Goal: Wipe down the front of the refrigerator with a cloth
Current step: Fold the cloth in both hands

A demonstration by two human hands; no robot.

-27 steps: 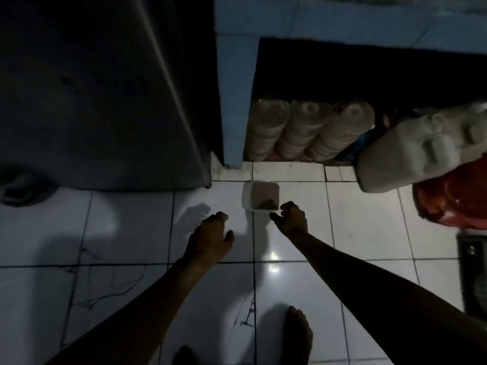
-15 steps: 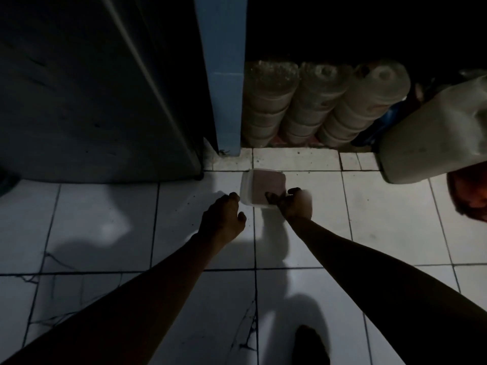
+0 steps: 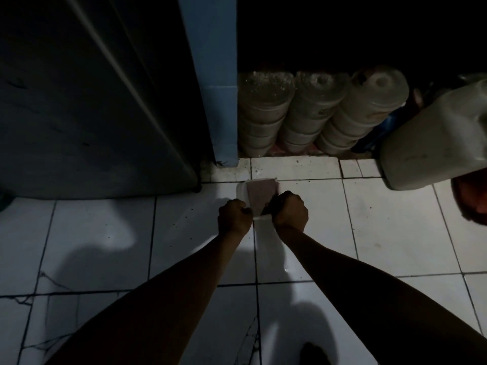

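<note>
Both hands now at one container (cloth inside), left hand and right hand fingers grasping it.

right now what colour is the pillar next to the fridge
Blue; the pillar stands right of the dark refrigerator, best seen in the head view.

White tiled floor bears a small container, a jerrycan.

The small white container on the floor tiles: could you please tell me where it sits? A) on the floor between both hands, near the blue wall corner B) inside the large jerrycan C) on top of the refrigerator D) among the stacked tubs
A: the white container sits on the floor tiles with the left hand and right hand at its near edge.
</note>
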